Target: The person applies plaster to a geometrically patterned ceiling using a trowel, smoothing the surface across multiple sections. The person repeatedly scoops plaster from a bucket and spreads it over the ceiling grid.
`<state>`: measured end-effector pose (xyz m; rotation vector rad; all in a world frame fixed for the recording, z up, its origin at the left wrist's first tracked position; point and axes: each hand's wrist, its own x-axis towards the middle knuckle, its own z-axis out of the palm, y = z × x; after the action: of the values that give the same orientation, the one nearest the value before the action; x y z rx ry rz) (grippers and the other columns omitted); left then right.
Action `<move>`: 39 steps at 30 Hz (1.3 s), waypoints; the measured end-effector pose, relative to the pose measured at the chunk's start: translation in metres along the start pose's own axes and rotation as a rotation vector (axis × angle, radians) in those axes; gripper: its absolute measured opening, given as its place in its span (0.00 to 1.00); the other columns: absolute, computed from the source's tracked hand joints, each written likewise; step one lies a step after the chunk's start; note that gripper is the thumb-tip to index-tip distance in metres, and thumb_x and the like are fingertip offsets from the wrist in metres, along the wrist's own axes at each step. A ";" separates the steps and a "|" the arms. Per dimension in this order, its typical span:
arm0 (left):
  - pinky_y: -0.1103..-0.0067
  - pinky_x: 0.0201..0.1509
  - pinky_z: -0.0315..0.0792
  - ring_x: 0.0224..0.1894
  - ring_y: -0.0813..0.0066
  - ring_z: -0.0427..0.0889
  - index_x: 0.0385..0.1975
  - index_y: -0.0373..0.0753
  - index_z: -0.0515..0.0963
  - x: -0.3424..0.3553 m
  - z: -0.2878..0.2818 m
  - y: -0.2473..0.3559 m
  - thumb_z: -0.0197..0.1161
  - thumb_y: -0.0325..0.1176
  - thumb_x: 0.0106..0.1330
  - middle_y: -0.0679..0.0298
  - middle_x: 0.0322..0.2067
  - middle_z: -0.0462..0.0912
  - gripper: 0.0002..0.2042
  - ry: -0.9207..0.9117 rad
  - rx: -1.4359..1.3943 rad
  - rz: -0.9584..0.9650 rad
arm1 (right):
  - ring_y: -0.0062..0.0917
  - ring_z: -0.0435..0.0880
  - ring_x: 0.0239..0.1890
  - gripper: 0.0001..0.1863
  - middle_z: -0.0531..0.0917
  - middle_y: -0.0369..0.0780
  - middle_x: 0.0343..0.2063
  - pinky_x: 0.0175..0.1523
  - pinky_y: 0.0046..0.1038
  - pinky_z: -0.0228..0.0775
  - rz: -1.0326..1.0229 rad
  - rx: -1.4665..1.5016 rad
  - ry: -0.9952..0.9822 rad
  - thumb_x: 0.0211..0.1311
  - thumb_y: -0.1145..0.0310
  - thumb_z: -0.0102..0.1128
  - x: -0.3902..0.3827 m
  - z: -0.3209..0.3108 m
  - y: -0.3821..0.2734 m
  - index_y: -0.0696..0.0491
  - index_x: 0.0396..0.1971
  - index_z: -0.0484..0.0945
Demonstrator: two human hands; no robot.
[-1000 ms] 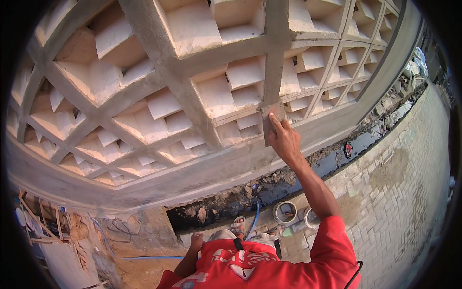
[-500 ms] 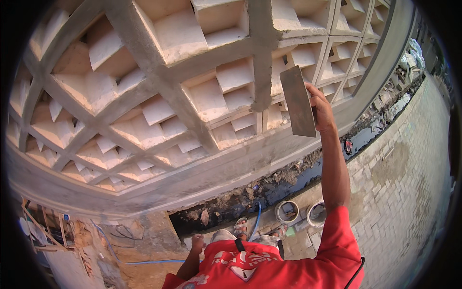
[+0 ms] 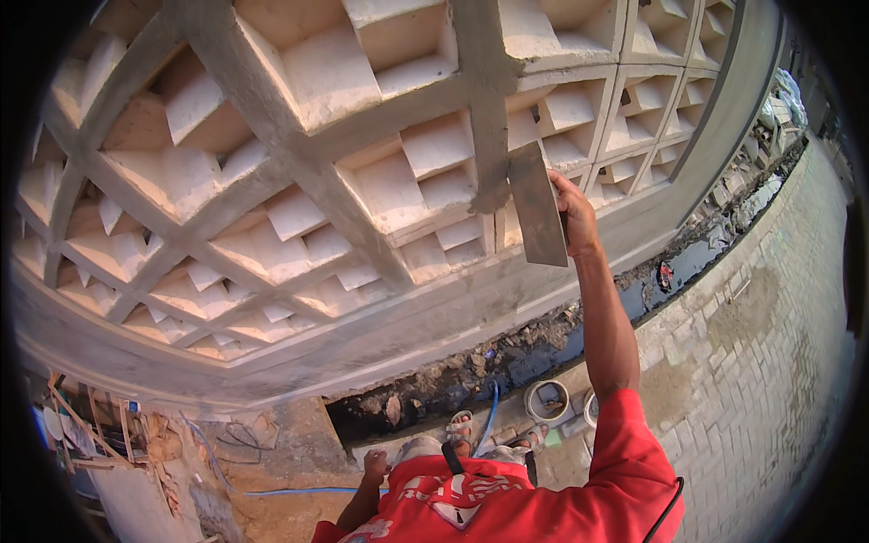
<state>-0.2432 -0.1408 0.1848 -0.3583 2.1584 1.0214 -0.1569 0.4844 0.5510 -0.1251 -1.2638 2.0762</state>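
Note:
My right hand (image 3: 579, 217) is closed around the grip of a flat rectangular plastering trowel (image 3: 538, 213), raised in front of a wall of pale openwork blocks (image 3: 391, 185). The trowel's long metal blade is tilted, its upper end by the lower part of a grey cement-coated strip (image 3: 489, 118) between the blocks. Whether the blade touches the wall, I cannot tell. Down by my waist, my left hand (image 3: 376, 464) hangs with its fingers curled, and nothing shows in it.
Below the wall runs a ditch (image 3: 534, 362) with dark water and rubble. Beside my sandalled feet (image 3: 460, 430) stand two white buckets (image 3: 547, 401) and a blue hose (image 3: 489, 416). Paving blocks (image 3: 724, 389) stretch to the right. Wooden scraps (image 3: 90, 425) lie at the lower left.
My right hand has moved left and slightly down with the trowel, bringing the blade closer to the grey strip. My left hand stays low by my waist.

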 end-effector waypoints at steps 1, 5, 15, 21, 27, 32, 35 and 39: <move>0.73 0.18 0.74 0.20 0.65 0.79 0.42 0.38 0.72 0.001 -0.001 -0.002 0.58 0.35 0.59 0.57 0.31 0.77 0.14 0.003 -0.001 -0.005 | 0.21 0.77 0.40 0.32 0.75 0.41 0.43 0.46 0.20 0.72 -0.009 -0.004 -0.008 0.39 0.77 0.39 0.001 0.001 -0.002 0.62 0.52 0.67; 0.74 0.16 0.72 0.17 0.66 0.78 0.43 0.38 0.71 0.003 0.005 0.002 0.59 0.35 0.60 0.57 0.29 0.77 0.14 0.002 -0.022 0.003 | 0.22 0.77 0.40 0.32 0.75 0.42 0.43 0.46 0.21 0.72 -0.028 0.039 -0.042 0.39 0.76 0.39 0.005 0.007 -0.013 0.62 0.52 0.67; 0.74 0.15 0.72 0.16 0.66 0.78 0.44 0.38 0.70 0.011 0.016 0.007 0.59 0.34 0.60 0.57 0.29 0.77 0.14 -0.015 -0.078 0.021 | 0.23 0.77 0.41 0.32 0.75 0.42 0.42 0.46 0.22 0.73 -0.111 0.060 -0.162 0.38 0.75 0.40 0.021 0.016 -0.035 0.63 0.52 0.65; 0.73 0.15 0.74 0.17 0.66 0.79 0.41 0.38 0.71 0.017 0.015 0.003 0.59 0.34 0.59 0.58 0.28 0.77 0.12 -0.026 -0.125 0.018 | 0.23 0.78 0.40 0.32 0.75 0.42 0.42 0.42 0.22 0.75 -0.167 0.202 -0.049 0.38 0.77 0.42 0.007 0.034 -0.042 0.62 0.52 0.65; 0.73 0.15 0.74 0.16 0.67 0.78 0.39 0.38 0.72 0.017 0.006 0.010 0.60 0.34 0.59 0.58 0.27 0.76 0.11 -0.052 -0.070 0.026 | 0.27 0.78 0.39 0.32 0.75 0.42 0.42 0.45 0.25 0.73 -0.333 0.031 0.120 0.44 0.75 0.53 -0.041 0.052 0.001 0.63 0.56 0.63; 0.74 0.18 0.76 0.20 0.65 0.80 0.44 0.35 0.71 0.017 -0.004 0.022 0.58 0.34 0.60 0.58 0.28 0.76 0.14 -0.072 0.004 -0.014 | 0.29 0.77 0.35 0.34 0.75 0.43 0.35 0.41 0.29 0.71 -0.537 -1.095 0.132 0.44 0.78 0.60 -0.043 0.083 0.037 0.59 0.58 0.65; 0.75 0.18 0.76 0.20 0.66 0.80 0.45 0.36 0.71 0.017 -0.010 0.030 0.57 0.35 0.61 0.57 0.30 0.77 0.15 -0.066 0.043 -0.008 | 0.33 0.76 0.31 0.34 0.73 0.44 0.32 0.38 0.32 0.70 -0.622 -1.257 0.240 0.44 0.80 0.59 -0.034 0.091 0.054 0.54 0.58 0.66; 0.75 0.17 0.74 0.17 0.68 0.78 0.43 0.39 0.70 0.021 -0.016 0.035 0.59 0.35 0.60 0.59 0.26 0.76 0.13 -0.042 0.036 -0.011 | 0.37 0.75 0.31 0.36 0.72 0.44 0.30 0.37 0.34 0.69 -0.593 -1.327 0.306 0.44 0.79 0.60 -0.016 0.096 0.051 0.52 0.59 0.64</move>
<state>-0.2839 -0.1293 0.1971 -0.3288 2.1326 0.9743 -0.2101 0.3892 0.5555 -0.5419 -1.9429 0.4698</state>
